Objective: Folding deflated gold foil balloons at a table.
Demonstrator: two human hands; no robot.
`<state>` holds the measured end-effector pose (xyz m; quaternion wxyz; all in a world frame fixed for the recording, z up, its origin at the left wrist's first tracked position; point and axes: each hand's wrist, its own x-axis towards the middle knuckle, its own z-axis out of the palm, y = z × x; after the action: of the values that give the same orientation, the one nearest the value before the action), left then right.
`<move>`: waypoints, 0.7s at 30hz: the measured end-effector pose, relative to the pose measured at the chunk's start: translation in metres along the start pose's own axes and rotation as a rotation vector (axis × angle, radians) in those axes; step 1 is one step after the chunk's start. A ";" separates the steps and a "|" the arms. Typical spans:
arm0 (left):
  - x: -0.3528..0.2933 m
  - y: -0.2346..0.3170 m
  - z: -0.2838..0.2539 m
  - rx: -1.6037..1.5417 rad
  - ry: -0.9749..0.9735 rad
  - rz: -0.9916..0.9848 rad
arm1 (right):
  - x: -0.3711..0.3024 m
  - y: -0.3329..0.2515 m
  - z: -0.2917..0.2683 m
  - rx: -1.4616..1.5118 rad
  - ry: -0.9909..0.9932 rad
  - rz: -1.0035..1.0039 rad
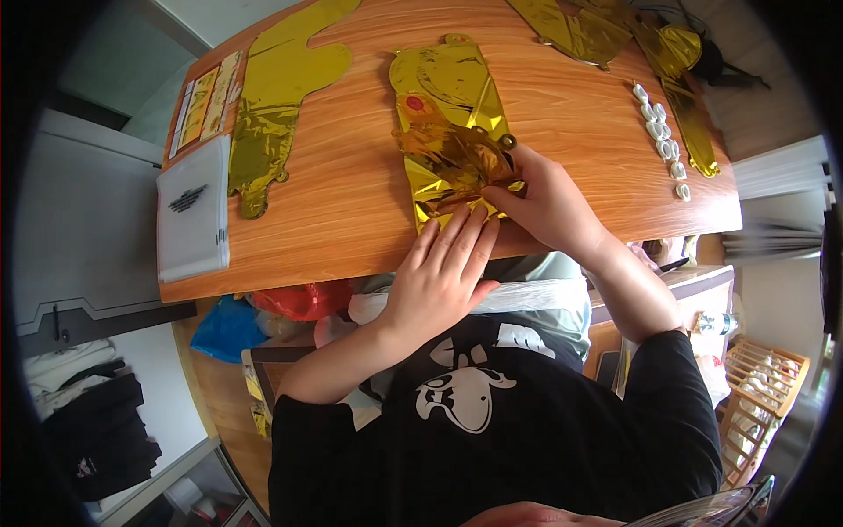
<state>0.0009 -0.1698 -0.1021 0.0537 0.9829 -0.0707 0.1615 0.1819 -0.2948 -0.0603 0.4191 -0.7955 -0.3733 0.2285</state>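
Observation:
A flat gold foil balloon lies at the middle of the wooden table, partly folded over on itself toward the near edge. My left hand rests with fingers stretched out on its near end, pressing the crinkled foil. My right hand pinches the folded part between thumb and fingers on the right side. A small red mark shows on the foil near its left edge. What lies beneath the fold is hidden.
Another flat gold foil balloon lies to the left, beside clear plastic bags and printed cards. More gold foil lies at the far right. Several small white coils form rows near the right edge. A blue bag sits below the table.

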 end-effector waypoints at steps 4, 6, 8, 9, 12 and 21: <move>-0.001 -0.001 -0.002 0.025 -0.010 0.018 | -0.008 0.005 -0.008 0.291 -0.050 0.003; -0.002 -0.002 0.000 0.052 -0.011 0.007 | -0.020 0.006 -0.013 0.485 -0.020 -0.001; -0.001 -0.001 0.000 0.047 -0.008 0.002 | -0.036 0.007 -0.009 0.479 0.050 0.003; 0.000 -0.001 0.000 0.046 -0.007 -0.003 | -0.040 0.009 -0.008 0.476 0.119 0.005; 0.001 0.000 0.001 0.023 -0.002 -0.016 | -0.045 0.011 -0.004 0.288 0.211 0.033; 0.004 0.002 0.002 -0.023 0.027 -0.043 | -0.054 0.002 0.010 0.035 0.347 -0.129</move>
<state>0.0047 -0.1727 -0.1029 0.0692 0.9812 -0.0508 0.1729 0.1432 -0.3329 -0.0645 0.5050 -0.7899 -0.3413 0.0670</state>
